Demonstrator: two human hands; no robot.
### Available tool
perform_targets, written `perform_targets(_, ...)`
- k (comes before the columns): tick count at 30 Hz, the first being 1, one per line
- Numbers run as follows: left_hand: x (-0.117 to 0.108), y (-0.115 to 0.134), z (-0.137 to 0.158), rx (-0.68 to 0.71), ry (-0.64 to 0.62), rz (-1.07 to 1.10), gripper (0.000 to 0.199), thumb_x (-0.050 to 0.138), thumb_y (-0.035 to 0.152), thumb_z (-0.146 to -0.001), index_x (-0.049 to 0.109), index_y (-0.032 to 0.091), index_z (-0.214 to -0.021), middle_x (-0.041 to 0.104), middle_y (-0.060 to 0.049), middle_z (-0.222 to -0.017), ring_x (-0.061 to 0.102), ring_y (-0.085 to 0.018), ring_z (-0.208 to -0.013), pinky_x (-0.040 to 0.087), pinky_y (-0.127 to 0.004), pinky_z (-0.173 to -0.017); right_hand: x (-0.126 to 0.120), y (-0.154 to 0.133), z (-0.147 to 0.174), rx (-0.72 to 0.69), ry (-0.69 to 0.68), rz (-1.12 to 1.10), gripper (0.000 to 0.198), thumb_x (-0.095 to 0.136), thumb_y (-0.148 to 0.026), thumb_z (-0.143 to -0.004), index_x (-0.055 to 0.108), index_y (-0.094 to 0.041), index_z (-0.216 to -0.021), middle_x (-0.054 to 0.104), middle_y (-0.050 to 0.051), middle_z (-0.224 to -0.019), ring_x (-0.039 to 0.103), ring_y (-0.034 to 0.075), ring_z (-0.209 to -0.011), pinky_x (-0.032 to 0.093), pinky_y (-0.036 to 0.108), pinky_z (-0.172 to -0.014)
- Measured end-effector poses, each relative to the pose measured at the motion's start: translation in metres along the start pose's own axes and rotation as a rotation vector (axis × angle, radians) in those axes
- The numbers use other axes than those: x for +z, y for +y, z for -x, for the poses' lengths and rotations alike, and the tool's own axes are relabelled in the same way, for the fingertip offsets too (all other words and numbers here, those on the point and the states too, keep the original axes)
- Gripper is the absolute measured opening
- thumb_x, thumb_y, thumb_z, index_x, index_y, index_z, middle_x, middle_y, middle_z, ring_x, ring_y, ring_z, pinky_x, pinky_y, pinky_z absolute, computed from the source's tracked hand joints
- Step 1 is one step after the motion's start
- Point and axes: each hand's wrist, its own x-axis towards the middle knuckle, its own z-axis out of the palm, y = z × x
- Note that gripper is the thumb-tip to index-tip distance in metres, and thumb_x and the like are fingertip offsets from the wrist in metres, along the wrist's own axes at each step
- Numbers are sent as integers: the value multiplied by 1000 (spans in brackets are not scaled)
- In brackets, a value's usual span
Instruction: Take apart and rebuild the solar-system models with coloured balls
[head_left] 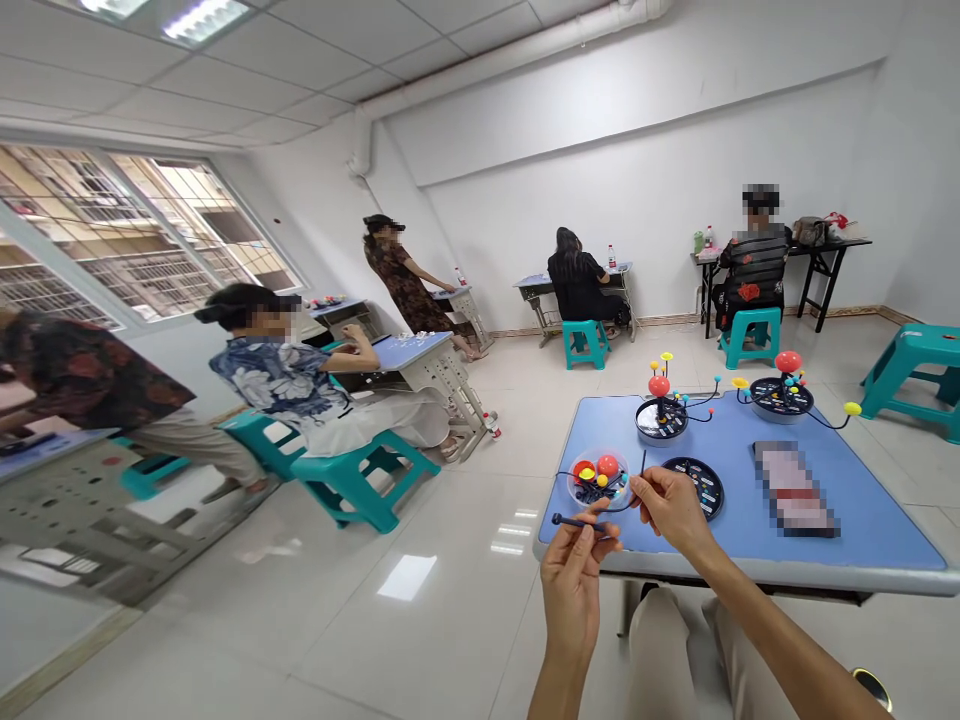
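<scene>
My left hand (pixel 576 562) is closed on a short black plastic post (pixel 574 521) with a wider end, held past the table's near left edge. Between the fingertips of my right hand (pixel 670 508) is a thin black curved rod (pixel 642 466), close to the left fingers. Just behind them, a clear round tub (pixel 570 486) holds red, yellow and blue balls and black parts. A black round disc (pixel 705 488) with printed labels lies partly behind my right hand. Two assembled planet models (pixel 660 418) (pixel 781 397) with red centre balls stand at the back of the table.
The blue table (pixel 870 480) carries a phone (pixel 796 490) on its right. Green stools (pixel 911 375) stand on the tiled floor. Several people sit or stand at other desks, the nearest seated person (pixel 292 385) to the left. A bottle (pixel 492 425) stands on the floor.
</scene>
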Motion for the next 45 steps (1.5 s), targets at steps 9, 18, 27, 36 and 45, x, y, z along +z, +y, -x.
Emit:
perform_targets(9,24,-9,7,-26,-34,80,18,80,26,-69,71,14,-79,72,-8,-89,69,-18,-79,58,-31,-75,-1,1,34,16,-1,-421,36,72,-50,-73,66,-16,-82,60,-2,-62,45,8,-45,36,20,-42)
perform_targets(18,28,-9,12,-18,-74,15,19,80,29,-69,71,14,-77,72,-11,-95,70,-21,-78,59,-35,-73,4,16,42,131,-3,-695,38,77,-49,-72,65,-13,-72,58,-1,-56,44,6,-46,34,18,-41)
perform_targets(27,22,1,18,81,-64,-142,24,81,35,-67,73,15,-78,73,-10,-94,70,-24,-78,61,-35,-72,13,14,45,109,4,-663,39,68,-52,-79,63,-14,-81,59,1,-63,49,8,-49,36,19,-42)
perform_targets(36,36,0,34,72,-53,-287,27,80,39,-68,74,15,-81,73,-10,-95,70,-23,-77,61,-34,-70,-8,45,39,-751,402,399,38,43,-9,-93,58,-23,-125,63,10,-100,61,18,-91,53,30,-73)
perform_targets(45,50,10,13,-11,-24,-188,28,82,38,-64,73,15,-77,69,-6,-87,64,-17,-70,58,-30,-60,-30,33,25,-295,364,-141,29,51,-35,-93,71,-19,-107,67,9,-85,61,17,-68,53,31,-59)
